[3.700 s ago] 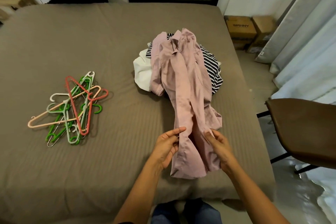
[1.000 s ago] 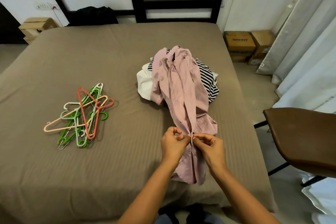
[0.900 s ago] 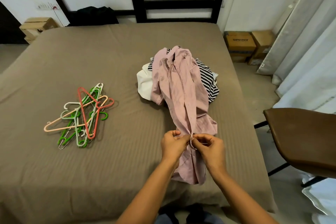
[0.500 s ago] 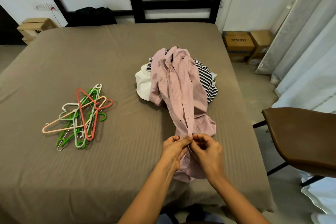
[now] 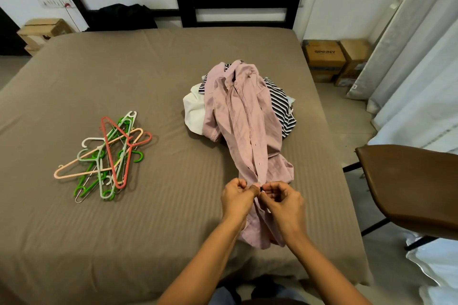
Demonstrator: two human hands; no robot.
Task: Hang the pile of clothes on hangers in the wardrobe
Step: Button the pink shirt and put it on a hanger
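Fingers point(image 5: 253, 190) of the left hand point(image 5: 236, 200) and right hand point(image 5: 283, 203) are being pinched tight on a small dark button point(image 5: 261, 188) along the front edge of the pink shirt point(image 5: 245, 119), which is being stretched from the clothes pile point(image 5: 281, 99) down the bed point(image 5: 148, 230); the placket is likely best being held taut

The bed point(image 5: 148, 230) is a wide mattress under a taupe-brown sheet with faint stripes. On its left side there's a tangled heap of plastic hangers point(image 5: 106, 156), green, white, peach and red. Right of centre sits the clothes pile point(image 5: 238, 104): a long dusty-pink button shirt point(image 5: 250, 136) on top, stretched toward the near edge, over a white garment point(image 5: 193, 111) and a black-and-white striped top point(image 5: 282, 106).
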